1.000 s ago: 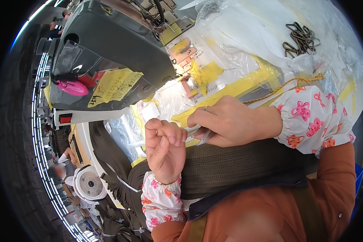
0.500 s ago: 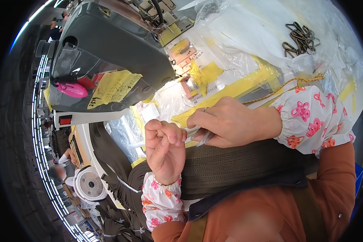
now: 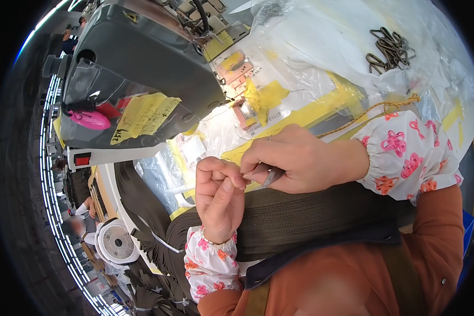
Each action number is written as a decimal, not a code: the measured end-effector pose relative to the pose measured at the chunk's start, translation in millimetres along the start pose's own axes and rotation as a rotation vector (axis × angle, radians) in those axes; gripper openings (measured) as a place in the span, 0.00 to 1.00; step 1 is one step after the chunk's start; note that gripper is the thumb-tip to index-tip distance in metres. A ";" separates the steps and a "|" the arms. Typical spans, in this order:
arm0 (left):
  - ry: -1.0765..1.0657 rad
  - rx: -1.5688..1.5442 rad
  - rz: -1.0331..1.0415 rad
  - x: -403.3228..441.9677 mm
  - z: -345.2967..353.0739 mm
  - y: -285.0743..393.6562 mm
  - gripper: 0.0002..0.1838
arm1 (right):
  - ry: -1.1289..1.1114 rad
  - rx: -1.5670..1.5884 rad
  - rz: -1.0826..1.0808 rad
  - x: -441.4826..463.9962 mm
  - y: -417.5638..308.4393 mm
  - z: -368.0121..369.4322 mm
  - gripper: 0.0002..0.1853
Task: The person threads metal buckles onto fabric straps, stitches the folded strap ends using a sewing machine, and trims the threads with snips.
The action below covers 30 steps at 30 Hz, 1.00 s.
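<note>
My left hand [image 3: 219,195] is closed, palm up, its thumb pressed against curled fingers. Whatever it pinches is too small or hidden to name. Touching or nearly touching it, my right hand [image 3: 295,160] is closed, palm down, on a small grey metal tool [image 3: 272,176]. Only a flat, pointed part of that tool shows below the fingers. Both hands are above a thick layer of dark olive webbing strips [image 3: 310,213]. Just beyond them lies the sewing machine's work plate [image 3: 243,115], with copper-coloured metal parts and yellow tape.
A large dark sewing machine [image 3: 142,68] stands at upper left, with a red switch [image 3: 82,159] below. Metal hooks [image 3: 388,50] lie on plastic sheeting at upper right. A yellow cord [image 3: 371,109] runs beside my right wrist. Further off are a white fan [image 3: 117,242] and another person.
My right hand's fingers have drawn in to my left fingertips, and the metal tool has turned slightly. My left hand has shifted a little to the right.
</note>
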<state>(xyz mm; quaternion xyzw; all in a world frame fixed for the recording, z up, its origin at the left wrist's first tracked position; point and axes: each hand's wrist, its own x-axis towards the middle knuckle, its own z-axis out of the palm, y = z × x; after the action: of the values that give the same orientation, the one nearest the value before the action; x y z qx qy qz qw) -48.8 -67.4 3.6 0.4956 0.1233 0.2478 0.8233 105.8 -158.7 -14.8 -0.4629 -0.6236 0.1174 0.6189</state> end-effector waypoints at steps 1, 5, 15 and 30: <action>0.004 0.005 -0.013 -0.6 0.7 0.3 0.14 | -0.007 0.002 0.000 -0.5 0.8 0.4 0.08; 0.014 0.035 -0.038 -1.4 1.4 0.5 0.14 | -0.015 -0.018 -0.025 0.2 1.7 0.4 0.09; -0.031 0.053 0.014 -2.6 -2.1 -2.8 0.16 | -0.034 -0.020 -0.006 -0.8 1.3 -1.1 0.10; 0.064 0.184 0.089 -5.3 0.2 -2.8 0.22 | -0.105 0.170 0.133 -3.6 -1.2 -0.7 0.12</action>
<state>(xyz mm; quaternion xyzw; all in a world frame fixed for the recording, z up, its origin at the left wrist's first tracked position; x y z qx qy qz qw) -52.4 -71.5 1.0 0.5660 0.1498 0.2874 0.7581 105.2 -162.3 -16.2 -0.4424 -0.6108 0.2345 0.6133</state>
